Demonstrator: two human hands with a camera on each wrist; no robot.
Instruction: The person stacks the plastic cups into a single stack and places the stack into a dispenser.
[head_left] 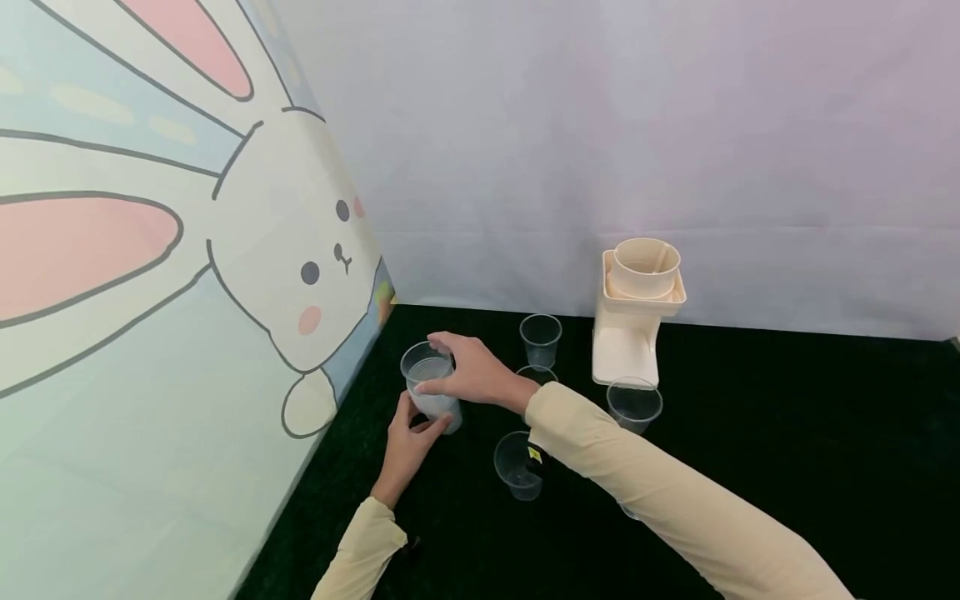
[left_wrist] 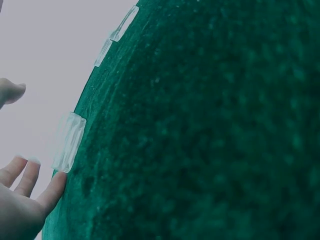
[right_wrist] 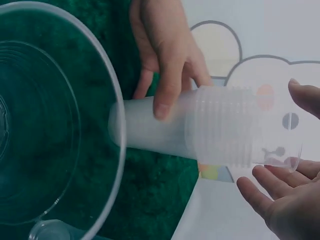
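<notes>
Head view: one stack of clear cups [head_left: 431, 385] upright on the dark green mat [head_left: 787, 433] beside the bunny panel [head_left: 150, 292]; four loose clear cups [head_left: 541, 337] apart from it, a fifth partly hidden behind the right wrist; one cream dispenser [head_left: 636, 312]. Right hand [head_left: 468, 371] curled around the stack's rim, left hand [head_left: 408, 446] gripping its base.

Left wrist: fingertips [left_wrist: 52, 192] against a translucent ridged piece, too blurred to identify.

Right wrist: stack [right_wrist: 210, 132] ribbed near the rim, frosted lower down; left fingers wrapped around it, right fingers [right_wrist: 265, 192] loosely curved at the rim.
</notes>
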